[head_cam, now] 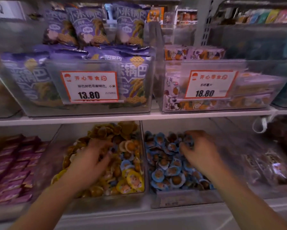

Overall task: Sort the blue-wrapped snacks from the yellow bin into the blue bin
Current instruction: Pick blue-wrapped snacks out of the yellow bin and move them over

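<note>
Left hand [89, 161] curls among yellow bin [140, 190] snacks, hold unclear; right hand [197, 151] pinches blue-wrapped snacks [188, 141] over blue bin [181, 199]; stray blue wrapper [125, 164] just right of left fingers.

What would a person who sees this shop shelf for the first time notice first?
Two red-framed white price cards, 13.80 and 18.80, hang on clear upper-shelf bins. Below them, the left hand digs in the clear bin of yellow-wrapped round snacks, and the right hand is over the clear bin of blue-wrapped round snacks.
</note>
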Demonstrator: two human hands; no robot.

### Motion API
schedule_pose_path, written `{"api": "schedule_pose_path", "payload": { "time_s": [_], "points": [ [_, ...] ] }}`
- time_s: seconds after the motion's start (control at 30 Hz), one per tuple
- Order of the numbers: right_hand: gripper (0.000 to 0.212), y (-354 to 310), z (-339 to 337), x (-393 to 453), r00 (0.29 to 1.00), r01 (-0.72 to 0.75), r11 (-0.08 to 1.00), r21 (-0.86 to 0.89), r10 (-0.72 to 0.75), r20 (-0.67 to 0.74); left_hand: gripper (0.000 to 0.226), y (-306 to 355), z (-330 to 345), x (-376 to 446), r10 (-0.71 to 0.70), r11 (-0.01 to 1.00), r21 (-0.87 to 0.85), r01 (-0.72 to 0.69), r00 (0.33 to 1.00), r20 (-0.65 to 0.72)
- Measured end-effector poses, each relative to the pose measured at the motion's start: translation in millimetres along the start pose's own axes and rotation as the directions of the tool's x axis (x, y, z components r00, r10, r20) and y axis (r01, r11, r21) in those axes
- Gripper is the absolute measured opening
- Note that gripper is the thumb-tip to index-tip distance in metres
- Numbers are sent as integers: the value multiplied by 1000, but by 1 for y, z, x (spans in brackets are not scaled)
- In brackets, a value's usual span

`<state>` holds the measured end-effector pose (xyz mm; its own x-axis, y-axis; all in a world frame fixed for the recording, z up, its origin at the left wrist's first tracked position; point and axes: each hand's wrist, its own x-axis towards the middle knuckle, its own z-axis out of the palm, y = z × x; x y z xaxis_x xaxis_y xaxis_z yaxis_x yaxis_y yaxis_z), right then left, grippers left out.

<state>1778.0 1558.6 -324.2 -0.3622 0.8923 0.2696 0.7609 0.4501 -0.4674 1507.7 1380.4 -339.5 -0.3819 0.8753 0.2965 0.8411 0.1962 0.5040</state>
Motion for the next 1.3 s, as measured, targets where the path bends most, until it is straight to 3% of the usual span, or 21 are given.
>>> {"api": "schedule_pose_path", "payload": {
  "time_s": [0.1, 0.2, 0.27, 0.33, 0.43, 0.5, 0.63, 0.73, 0.8, 0.83, 0.9, 0.93, 0.97, 1.03, 1.3],
  "points": [
    [25, -37, 16, -15, 980, 195, 945, 264, -178, -87, 52, -11, 8, 2, 135, 938, 277, -207, 956, 259],
    [31, -79, 33, -37, 905, 390, 814, 430, -425, -15, 64, -4, 17, 4, 131, 826, 467, -316, 913, 385],
    [33, -95, 47, -47, 844, 472, 783, 406, -534, 48, 59, -7, 13, 6, 139, 808, 492, -324, 917, 375],
    [25, -99, 57, -48, 801, 567, 776, 276, -598, 35, 48, -12, 2, 8, 158, 814, 489, -315, 929, 335],
    [24, -98, 63, -43, 799, 588, 775, 229, -602, -15, 39, -24, -18, 12, 141, 825, 493, -276, 946, 293],
    [27, -96, 67, -41, 800, 589, 772, 240, -598, -40, 37, -32, -32, 14, 57, 821, 537, -191, 965, 256],
    [27, -96, 70, -44, 803, 586, 762, 276, -591, -75, 45, -38, -49, 16, -85, 706, 702, -88, 974, 208],
    [22, -95, 70, -44, 833, 534, 750, 390, -546, -91, 41, -18, -39, 18, -8, 768, 638, -53, 996, 93],
    [26, -94, 67, -44, 863, 472, 724, 503, -496, -95, 29, -2, -23, 23, 108, 876, 478, -65, 992, -63],
    [28, -94, 65, -44, 876, 442, 709, 550, -472, -95, 24, 4, -15, 27, 120, 931, 355, -87, 990, -72],
    [31, -95, 63, -44, 899, 386, 690, 613, -430, -82, 29, 10, 8, 32, 18, 994, 106, -31, 992, 128],
    [31, -95, 62, -44, 906, 368, 687, 626, -417, -75, 48, 9, 19, 34, -50, 998, 59, 35, 960, 276],
    [32, -95, 61, -45, 910, 358, 688, 631, -409, -70, 68, 6, 29, 35, -96, 995, 69, 75, 924, 371],
    [32, -95, 60, -45, 910, 357, 695, 624, -408, -67, 93, -2, 41, 38, -134, 988, 118, 96, 913, 385],
    [29, -92, 59, -46, 901, 382, 703, 600, -428, -71, 111, -23, 40, 52, -174, 955, 268, 128, 972, 157]
  ]
}}
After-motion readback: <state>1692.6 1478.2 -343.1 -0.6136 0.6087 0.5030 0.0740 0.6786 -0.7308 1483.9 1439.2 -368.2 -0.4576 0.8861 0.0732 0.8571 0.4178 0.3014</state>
